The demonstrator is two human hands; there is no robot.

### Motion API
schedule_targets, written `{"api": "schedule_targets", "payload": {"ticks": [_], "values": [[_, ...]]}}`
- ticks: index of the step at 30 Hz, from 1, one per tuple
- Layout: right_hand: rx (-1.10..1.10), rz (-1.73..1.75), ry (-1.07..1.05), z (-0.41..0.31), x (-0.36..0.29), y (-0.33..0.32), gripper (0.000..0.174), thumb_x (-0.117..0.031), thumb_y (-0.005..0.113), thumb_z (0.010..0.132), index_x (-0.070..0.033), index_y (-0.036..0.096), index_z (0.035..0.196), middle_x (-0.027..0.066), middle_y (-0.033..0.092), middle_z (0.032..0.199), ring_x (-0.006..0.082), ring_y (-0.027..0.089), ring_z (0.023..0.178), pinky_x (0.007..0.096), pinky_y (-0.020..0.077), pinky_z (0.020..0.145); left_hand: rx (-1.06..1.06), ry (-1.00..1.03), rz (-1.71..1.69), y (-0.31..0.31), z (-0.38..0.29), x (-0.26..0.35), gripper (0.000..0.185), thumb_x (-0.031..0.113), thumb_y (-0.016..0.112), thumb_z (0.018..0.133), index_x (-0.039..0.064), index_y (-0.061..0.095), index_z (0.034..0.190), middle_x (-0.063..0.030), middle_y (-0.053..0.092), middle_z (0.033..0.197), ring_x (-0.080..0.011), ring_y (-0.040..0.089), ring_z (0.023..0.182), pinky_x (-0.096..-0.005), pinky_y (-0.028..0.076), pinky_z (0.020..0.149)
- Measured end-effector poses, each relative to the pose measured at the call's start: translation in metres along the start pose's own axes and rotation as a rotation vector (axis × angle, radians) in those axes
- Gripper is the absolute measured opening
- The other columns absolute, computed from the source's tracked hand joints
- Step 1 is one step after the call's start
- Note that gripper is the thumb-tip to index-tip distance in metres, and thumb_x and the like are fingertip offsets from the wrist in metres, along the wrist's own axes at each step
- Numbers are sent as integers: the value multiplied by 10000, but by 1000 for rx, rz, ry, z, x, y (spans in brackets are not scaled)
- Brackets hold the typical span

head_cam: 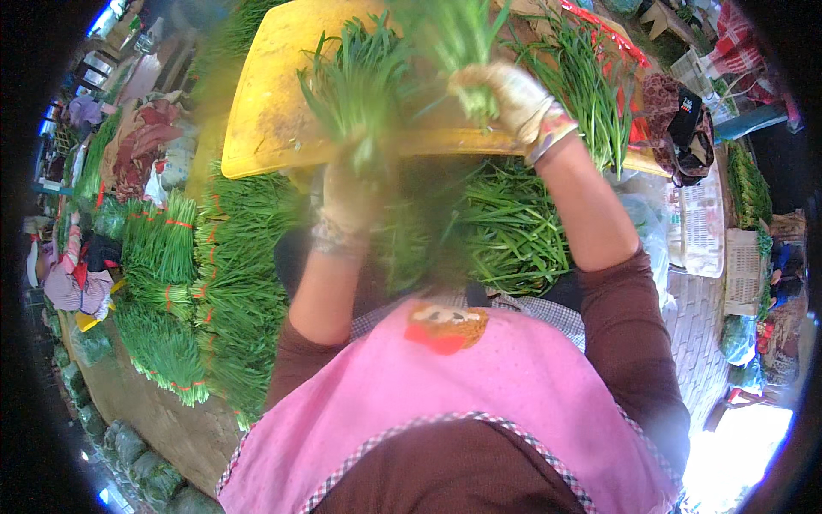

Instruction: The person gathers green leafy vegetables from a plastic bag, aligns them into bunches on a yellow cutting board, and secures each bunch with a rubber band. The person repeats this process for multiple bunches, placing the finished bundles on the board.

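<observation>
My left hand (pixel 350 193), in a pale glove, is closed around the lower ends of a bunch of long green leafy stalks (pixel 363 96), which look like garlic chives. The bunch fans upward over a yellow plastic table (pixel 270 109). My gloved right hand (pixel 507 99) grips a second bunch of the same greens (pixel 465 38) near its pale ends, above the table. Both hands and bunches are partly blurred. Loose stalks (pixel 578 90) lie at the table's right side by a red strip. Cut leaves (pixel 514 225) are heaped below the table edge, between my forearms.
Bundles tied with red bands (pixel 173 238) are stacked on the left. A dark patterned bag (pixel 687 135) is at the table's right end, above a white plastic crate (pixel 697 225). Another person (pixel 77 283) is at the far left. Filled plastic bags (pixel 151 472) line the lower left floor.
</observation>
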State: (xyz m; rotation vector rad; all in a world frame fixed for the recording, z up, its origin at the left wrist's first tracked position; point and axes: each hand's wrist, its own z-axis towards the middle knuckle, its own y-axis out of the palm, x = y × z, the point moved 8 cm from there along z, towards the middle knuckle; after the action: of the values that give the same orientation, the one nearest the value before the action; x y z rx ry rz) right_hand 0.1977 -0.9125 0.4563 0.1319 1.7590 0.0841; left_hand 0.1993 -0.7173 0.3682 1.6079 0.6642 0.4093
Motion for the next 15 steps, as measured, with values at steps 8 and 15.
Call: {"api": "schedule_targets", "payload": {"ticks": [8,15], "values": [[-72,-56,-105,35,-56,4,189,-188,608,860,-22,673,926,18,669,760,98,603,603,228,488,567,-213,-157,498,190,61,35,412,271,502,945,-22,494,1235,-174,628,1050,-243,634,918,-352,561,765],[65,194,-336,102,-141,-24,151,-92,546,894,12,643,843,86,635,679,152,583,535,262,477,469,-342,215,869,256,108,69,263,223,438,971,16,599,962,-106,673,803,-214,667,705,-331,583,631]]}}
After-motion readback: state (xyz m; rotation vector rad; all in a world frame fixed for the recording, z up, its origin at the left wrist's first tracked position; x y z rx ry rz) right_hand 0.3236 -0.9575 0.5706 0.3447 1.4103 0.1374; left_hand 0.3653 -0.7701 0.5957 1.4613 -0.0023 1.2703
